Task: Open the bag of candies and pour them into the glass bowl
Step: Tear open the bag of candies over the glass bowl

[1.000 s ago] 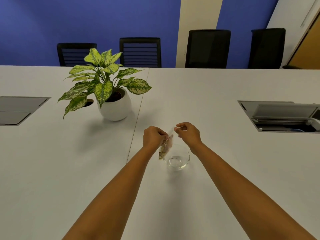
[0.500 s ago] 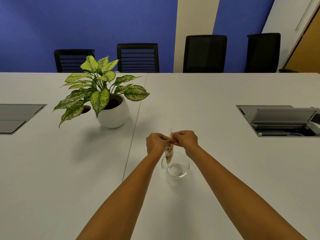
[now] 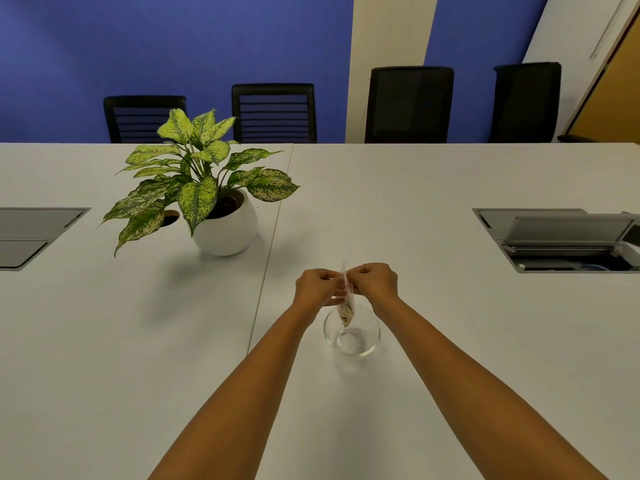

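Note:
A small clear bag of candies [image 3: 346, 308] hangs upright, edge-on to me, just above the far rim of the glass bowl [image 3: 367, 344]. The candies sit in the bag's lower end. My left hand [image 3: 317, 284] pinches the bag's top from the left and my right hand [image 3: 375, 280] pinches it from the right, knuckles almost touching. The bowl stands on the white table [image 3: 433, 209] and holds nothing that I can see. The bag's mouth is hidden by my fingers.
A potted plant [image 3: 207, 199] in a white pot stands at the back left. Grey cable hatches [image 3: 561, 240] are set into the table at the right, lid raised, and at the left [image 3: 31, 233]. Black chairs [image 3: 408, 103] line the far edge.
My hands came together at the bag's top. The bag swung from slanting beside the bowl to hanging upright over it.

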{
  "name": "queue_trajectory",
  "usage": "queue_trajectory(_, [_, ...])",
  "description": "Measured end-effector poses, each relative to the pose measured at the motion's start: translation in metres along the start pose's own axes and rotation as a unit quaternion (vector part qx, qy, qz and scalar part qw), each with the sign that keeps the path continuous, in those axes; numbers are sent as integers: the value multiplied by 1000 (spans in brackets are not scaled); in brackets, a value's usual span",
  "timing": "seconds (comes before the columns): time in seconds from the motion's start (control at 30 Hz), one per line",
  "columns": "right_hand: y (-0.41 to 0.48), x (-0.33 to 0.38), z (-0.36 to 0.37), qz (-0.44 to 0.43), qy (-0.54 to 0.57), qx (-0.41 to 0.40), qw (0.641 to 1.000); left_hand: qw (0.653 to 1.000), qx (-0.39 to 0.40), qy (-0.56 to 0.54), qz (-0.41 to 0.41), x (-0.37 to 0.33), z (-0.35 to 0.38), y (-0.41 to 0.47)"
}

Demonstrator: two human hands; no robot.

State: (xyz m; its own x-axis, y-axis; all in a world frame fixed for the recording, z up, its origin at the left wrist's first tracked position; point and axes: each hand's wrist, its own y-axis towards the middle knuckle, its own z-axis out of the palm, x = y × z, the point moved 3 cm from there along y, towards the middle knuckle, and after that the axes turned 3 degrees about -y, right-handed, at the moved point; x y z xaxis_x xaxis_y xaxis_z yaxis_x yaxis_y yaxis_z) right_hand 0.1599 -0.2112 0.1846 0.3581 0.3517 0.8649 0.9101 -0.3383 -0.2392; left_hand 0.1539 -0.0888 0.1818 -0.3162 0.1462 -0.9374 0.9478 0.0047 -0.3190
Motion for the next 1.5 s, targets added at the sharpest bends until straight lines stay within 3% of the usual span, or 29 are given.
queue_trajectory(0.37, [-6, 1, 3, -93, -97, -2, 991, 994, -101, -12, 40, -5, 4, 8])
queue_trajectory(0.8, [-9, 2, 1, -160, -152, -55, 974, 995, -90, 14, 43, -5, 13, 5])
queue_trajectory(1.37, [-9, 9, 6, -214, -284, -57, 933, 978, -171, 96, 66, -11, 13, -4])
queue_trajectory(1.5, [-10, 6, 5, -206, -261, -60, 941, 981, -169, 75, 57, -10, 12, -5])
